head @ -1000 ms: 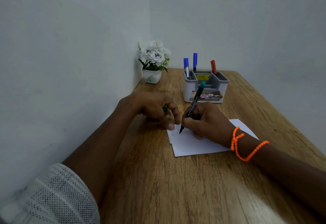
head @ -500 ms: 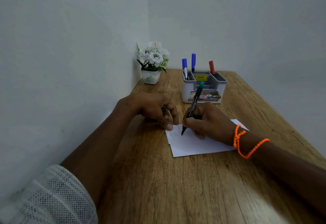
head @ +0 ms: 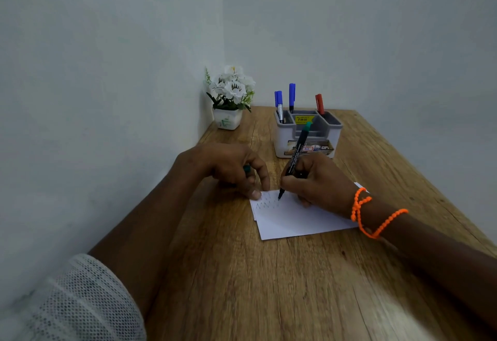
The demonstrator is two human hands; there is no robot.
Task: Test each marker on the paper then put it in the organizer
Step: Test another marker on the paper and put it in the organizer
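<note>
My right hand (head: 320, 183) grips a black marker with a green end (head: 297, 152), its tip touching the white paper (head: 295, 219) by a zigzag line. My left hand (head: 231, 168) is closed around the green cap (head: 247, 168) and one fingertip presses the paper's top left corner. Behind the hands stands the white and grey organizer (head: 309, 133). Two blue markers (head: 279, 101) (head: 292, 97) and a red marker (head: 319, 104) stand upright in its back compartments.
A small white pot of white flowers (head: 230, 96) stands in the corner at the back left. The wooden table (head: 269, 287) meets the wall on its left side and far end. An orange bead bracelet (head: 371, 214) hangs on my right wrist.
The marker tip has moved to the right across the paper, and the zigzag line has grown longer. My left hand has stayed on the paper's corner.
</note>
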